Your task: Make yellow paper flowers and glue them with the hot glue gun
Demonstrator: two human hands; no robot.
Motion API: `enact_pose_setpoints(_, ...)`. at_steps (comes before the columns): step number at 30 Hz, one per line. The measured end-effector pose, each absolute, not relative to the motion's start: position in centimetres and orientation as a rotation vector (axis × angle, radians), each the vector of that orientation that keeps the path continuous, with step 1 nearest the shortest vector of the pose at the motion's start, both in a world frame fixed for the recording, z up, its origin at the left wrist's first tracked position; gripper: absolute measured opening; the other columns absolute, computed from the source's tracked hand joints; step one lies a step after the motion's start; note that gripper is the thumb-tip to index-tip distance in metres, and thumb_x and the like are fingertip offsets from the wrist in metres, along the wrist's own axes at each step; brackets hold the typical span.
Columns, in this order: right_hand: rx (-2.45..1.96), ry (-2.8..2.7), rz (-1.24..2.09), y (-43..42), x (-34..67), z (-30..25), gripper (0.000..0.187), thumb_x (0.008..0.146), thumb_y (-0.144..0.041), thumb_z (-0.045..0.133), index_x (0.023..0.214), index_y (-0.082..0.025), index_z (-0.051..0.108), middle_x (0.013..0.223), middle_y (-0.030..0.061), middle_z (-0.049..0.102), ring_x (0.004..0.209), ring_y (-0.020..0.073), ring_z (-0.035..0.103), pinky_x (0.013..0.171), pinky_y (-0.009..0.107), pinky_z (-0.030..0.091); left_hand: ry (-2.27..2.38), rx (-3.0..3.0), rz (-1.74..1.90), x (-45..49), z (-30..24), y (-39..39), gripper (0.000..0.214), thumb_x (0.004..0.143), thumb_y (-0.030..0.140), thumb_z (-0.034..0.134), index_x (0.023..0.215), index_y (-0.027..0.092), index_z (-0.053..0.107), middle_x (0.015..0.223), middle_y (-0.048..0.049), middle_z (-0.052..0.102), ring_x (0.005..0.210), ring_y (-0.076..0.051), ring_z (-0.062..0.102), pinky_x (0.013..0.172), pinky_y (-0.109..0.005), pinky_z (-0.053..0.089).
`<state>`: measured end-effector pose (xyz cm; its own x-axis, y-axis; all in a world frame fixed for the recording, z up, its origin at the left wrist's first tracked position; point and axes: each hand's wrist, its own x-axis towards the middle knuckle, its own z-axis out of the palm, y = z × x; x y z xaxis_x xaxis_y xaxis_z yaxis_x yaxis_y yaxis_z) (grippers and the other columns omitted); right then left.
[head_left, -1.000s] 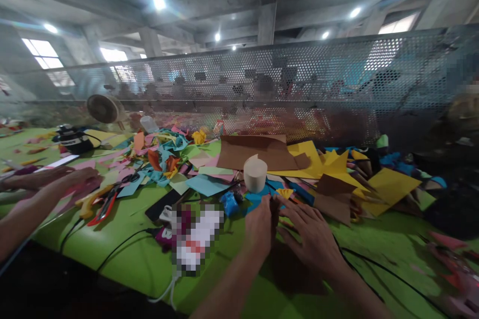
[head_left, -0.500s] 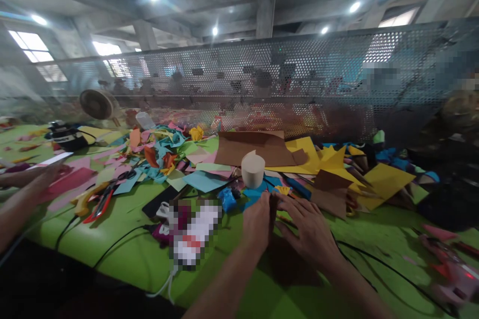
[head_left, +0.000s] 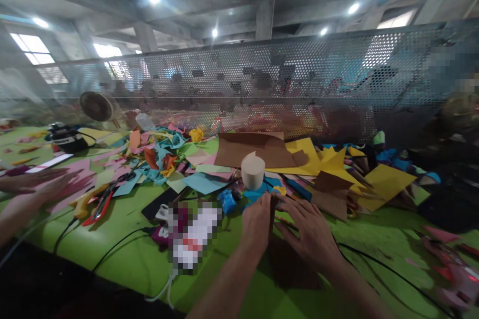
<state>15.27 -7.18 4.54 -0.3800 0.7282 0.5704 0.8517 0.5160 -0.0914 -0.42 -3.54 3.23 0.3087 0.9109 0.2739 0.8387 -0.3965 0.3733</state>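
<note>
My left hand [head_left: 258, 222] is closed, its fingertips pinching the upper end of a folded brown sheet [head_left: 294, 266]. From the other side my right hand [head_left: 309, 224] bends over the same sheet, fingers close together and fingertips meeting those of the left. The exact fold between the fingers is hidden. Just beyond the fingertips lies a small yellow piece [head_left: 280, 190]. A cream-white roll [head_left: 253, 172] with a loose end stands upright behind my hands, beside a crumpled blue packet [head_left: 227, 201].
Brown paper [head_left: 250, 149] and yellow sheets [head_left: 387, 184] lie behind. Red-handled pliers [head_left: 101, 204], a yellow-handled tool [head_left: 84, 203], a phone [head_left: 196, 237] with a cable and a pink glue gun [head_left: 456, 274] are about. A co-worker's hands [head_left: 52, 189] are at left; a perforated screen [head_left: 232, 79] stands behind.
My hands stay almost in place at the brown sheet; the small yellow piece beyond them shows less. At left, the co-worker's hand now lies flatter over the pink sheets.
</note>
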Motion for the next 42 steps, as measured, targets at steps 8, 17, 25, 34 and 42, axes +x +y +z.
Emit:
enact_pose_setpoints(8, -1.304, -2.211, -0.295, -7.23, 15.25, 4.72, 0.026, 0.094, -0.033, 0.056, 0.117, -0.024, 0.062, 0.140, 0.0076, 0.061, 0.111, 0.0277, 0.060, 0.088, 0.043, 0.046, 1.638, 2.472, 0.654, -0.30, 3.47, -3.48, 0.019, 0.100, 0.016, 0.043, 0.118, 0.017, 0.048, 0.100, -0.0067, 0.072, 0.091, -0.019, 0.071, 0.077, -0.028, 0.053)
enact_pose_setpoints(17, -1.326, -2.193, -0.282, -7.26, 15.25, 4.88, 0.024, 0.094, -0.032, 0.056, 0.115, -0.023, 0.062, 0.136, 0.0093, 0.064, 0.114, 0.0285, 0.059, 0.090, 0.043, 0.045, 1.657, 2.500, 0.593, -0.11, 3.76, -3.50, 0.015, 0.101, 0.018, 0.042, 0.112, 0.019, 0.051, 0.100, -0.0059, 0.071, 0.091, -0.020, 0.070, 0.076, -0.029, 0.053)
enact_pose_setpoints(25, -1.332, -2.194, -0.270, -7.33, 15.16, 4.94, 0.027, 0.095, -0.034, 0.055, 0.119, -0.022, 0.061, 0.137, 0.0086, 0.063, 0.114, 0.0283, 0.059, 0.093, 0.044, 0.044, 1.628, 2.535, 0.555, -0.09, 3.86, -3.58, 0.020, 0.101, 0.017, 0.043, 0.119, 0.020, 0.050, 0.109, -0.0071, 0.069, 0.104, -0.020, 0.067, 0.084, -0.030, 0.052)
enact_pose_setpoints(34, -1.373, -2.195, -0.223, -7.24, 15.23, 4.88, 0.030, 0.092, -0.030, 0.056, 0.121, -0.023, 0.061, 0.139, 0.0074, 0.062, 0.113, 0.0296, 0.057, 0.091, 0.045, 0.044, 1.641, 2.570, 0.511, 0.02, 3.79, -3.61, 0.022, 0.101, 0.018, 0.043, 0.122, 0.021, 0.047, 0.115, -0.0078, 0.067, 0.102, -0.021, 0.068, 0.086, -0.034, 0.052)
enact_pose_setpoints(42, -1.402, -2.183, -0.194, -7.23, 15.29, 4.97, 0.029, 0.092, -0.032, 0.056, 0.120, -0.021, 0.059, 0.137, 0.0081, 0.062, 0.116, 0.0299, 0.056, 0.095, 0.044, 0.042, 1.630, 2.578, 0.502, 0.14, 3.84, -3.65, 0.020, 0.102, 0.021, 0.042, 0.121, 0.021, 0.048, 0.114, -0.0073, 0.067, 0.101, -0.020, 0.068, 0.083, -0.031, 0.050)
